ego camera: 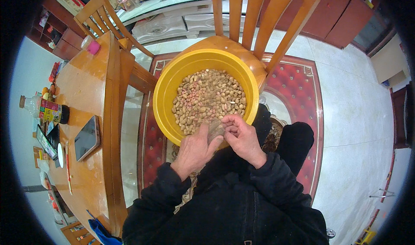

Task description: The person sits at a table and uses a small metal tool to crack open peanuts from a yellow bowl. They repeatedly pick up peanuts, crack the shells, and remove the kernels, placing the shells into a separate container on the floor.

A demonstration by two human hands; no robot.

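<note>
A yellow plastic basin (206,54) rests on the seat of a wooden chair (223,43), its near side close to my lap. Unshelled peanuts (210,96) cover its bottom, with reddish shelled kernels and dry stem bits among them. Over the near rim, my left hand (197,147) holds a small brownish, crumpled-looking item (215,130) between thumb and fingers; what it is cannot be told. My right hand (241,138) is at the right side of this item, thumb and forefinger pinched together; whether something sits between them is unclear.
On the left, a wooden table (87,99) bears a smartphone (87,138), a labelled bottle (45,109), a red stick-like item (68,167) and a pink cup (91,46). A container of shells or scraps (273,136) stands between my legs, above a red patterned rug (296,83).
</note>
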